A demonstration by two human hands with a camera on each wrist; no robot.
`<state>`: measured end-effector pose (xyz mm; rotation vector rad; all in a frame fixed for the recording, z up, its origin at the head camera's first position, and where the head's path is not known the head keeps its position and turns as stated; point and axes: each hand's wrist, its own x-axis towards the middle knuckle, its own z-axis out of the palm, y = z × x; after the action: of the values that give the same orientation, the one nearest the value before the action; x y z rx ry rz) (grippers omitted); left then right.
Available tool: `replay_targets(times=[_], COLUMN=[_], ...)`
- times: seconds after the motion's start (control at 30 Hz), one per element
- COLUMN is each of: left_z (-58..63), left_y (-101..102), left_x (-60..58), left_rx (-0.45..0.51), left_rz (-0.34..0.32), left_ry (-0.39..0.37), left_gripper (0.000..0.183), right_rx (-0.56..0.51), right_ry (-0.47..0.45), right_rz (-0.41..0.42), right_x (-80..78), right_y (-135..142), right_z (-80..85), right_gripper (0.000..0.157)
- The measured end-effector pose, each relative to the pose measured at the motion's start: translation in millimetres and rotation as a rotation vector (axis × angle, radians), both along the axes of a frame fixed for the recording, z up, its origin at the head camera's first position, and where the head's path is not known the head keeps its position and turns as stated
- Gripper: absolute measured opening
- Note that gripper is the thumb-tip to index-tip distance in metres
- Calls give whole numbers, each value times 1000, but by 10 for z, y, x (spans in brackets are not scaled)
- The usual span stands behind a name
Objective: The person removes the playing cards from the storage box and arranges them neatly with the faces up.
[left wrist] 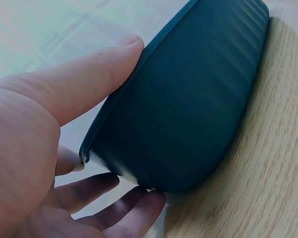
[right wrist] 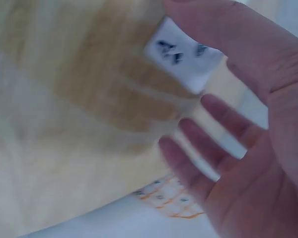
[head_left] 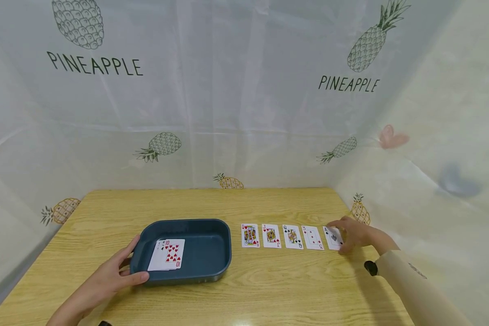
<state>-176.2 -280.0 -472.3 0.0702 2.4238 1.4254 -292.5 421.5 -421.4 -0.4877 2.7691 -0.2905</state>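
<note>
My left hand (head_left: 113,269) grips the left end of a dark blue tray (head_left: 227,246), thumb at the rim and fingers against its outer wall (left wrist: 188,109). A small stack of playing cards, with the ten of hearts (head_left: 174,254) on top, lies in the tray's left half. At the right end of a card row, my right hand (head_left: 353,233) holds a black ace (head_left: 333,239) between thumb and forefinger at opposite edges. In the blurred right wrist view, the thumb overlaps the ace (right wrist: 181,57), while the other fingers extend beside it.
Left of the ace lie, face up in a row, the king of hearts (head_left: 250,236), jack of hearts (head_left: 271,236), a black queen (head_left: 293,237) and the three of diamonds (head_left: 312,238). A pineapple-printed curtain (head_left: 236,113) borders the wooden table (head_left: 277,290) behind and at the sides.
</note>
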Motion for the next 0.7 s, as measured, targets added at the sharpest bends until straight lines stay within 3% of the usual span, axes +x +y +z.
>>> replay_targets(times=[0.23, 0.53, 0.7], left_z=[1, 10, 19], left_y=[13, 12, 12], left_x=[-11, -12, -16], left_rx=[-12, -36, -48], left_rz=[8, 12, 13], left_ry=[-5, -8, -2], left_gripper=[114, 114, 114], right_rx=[-70, -173, -245], right_ry=[131, 261, 261], right_rz=[144, 219, 270], right_x=[40, 30, 83], right_y=[-453, -1526, -2205], right_z=[288, 612, 708], right_gripper=[77, 75, 82])
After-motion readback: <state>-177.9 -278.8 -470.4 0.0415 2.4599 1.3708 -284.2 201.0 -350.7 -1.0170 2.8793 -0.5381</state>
